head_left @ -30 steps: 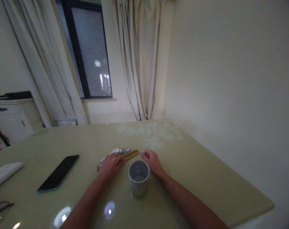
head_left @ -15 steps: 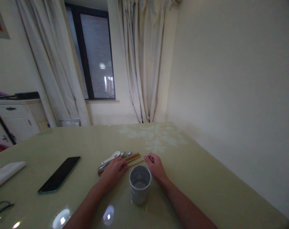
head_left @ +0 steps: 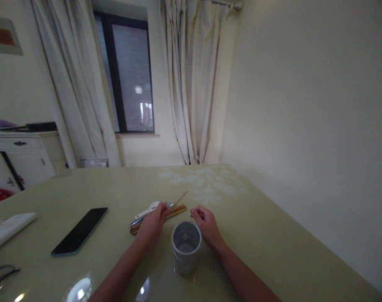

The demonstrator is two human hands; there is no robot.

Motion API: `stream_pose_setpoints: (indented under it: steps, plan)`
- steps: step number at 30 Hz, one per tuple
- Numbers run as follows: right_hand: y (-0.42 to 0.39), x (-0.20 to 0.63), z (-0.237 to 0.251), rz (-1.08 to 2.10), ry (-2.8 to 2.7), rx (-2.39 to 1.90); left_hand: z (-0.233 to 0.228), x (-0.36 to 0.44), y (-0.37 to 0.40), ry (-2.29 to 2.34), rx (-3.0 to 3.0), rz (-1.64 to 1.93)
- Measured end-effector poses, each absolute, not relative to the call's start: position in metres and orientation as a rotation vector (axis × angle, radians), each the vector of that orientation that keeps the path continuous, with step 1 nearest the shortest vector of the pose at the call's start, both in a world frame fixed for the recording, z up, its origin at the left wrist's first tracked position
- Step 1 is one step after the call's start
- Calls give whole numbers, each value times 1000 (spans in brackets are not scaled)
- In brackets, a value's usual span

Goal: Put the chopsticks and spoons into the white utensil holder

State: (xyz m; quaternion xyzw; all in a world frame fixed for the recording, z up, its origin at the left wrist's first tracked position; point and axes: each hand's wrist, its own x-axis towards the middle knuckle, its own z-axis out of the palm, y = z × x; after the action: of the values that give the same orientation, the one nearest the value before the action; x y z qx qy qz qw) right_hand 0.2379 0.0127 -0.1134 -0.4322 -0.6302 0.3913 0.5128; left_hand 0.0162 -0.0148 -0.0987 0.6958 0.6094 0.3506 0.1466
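Observation:
My left hand (head_left: 153,222) is closed on a thin wooden chopstick (head_left: 180,198), whose free end points up and to the right. Under and beside that hand lie several brown chopsticks (head_left: 177,211), a white spoon (head_left: 147,209) and metal cutlery (head_left: 137,220), partly hidden by the fingers. My right hand (head_left: 206,222) is curled with thumb and fingers drawn together, and nothing shows in it. Between my forearms a grey cylindrical utensil holder (head_left: 186,264) stands upright, with holes in its bottom and nothing inside.
To the left lie a black phone (head_left: 80,230), a white flat object (head_left: 11,228) and dark-handled scissors (head_left: 2,272) at the table's edge. A wall (head_left: 304,126) runs along the right side of the glossy table (head_left: 257,235). Curtains and a window stand behind.
The chopstick that reached from my left hand to my right fingertips is now only in my left hand, tilted upward. My right fingers have come off it. The view has shifted slightly.

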Motion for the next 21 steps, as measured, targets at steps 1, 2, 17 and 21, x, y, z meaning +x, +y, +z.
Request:
stream_pose_setpoints:
  steps: [1,2,17,21]
  plan:
    - [11,236,-111,966,-1521,-1021,-98,20,-16,1689,2001,1074]
    - [10,235,-109,1008,-1524,-989,-96,24,-18,1608,2010,1136]
    - [11,257,-76,1026,-1128,-819,-95,4,-12,1683,1967,1269]
    - [14,285,-56,931,-996,-768,-103,-12,-8,1820,2202,1041]
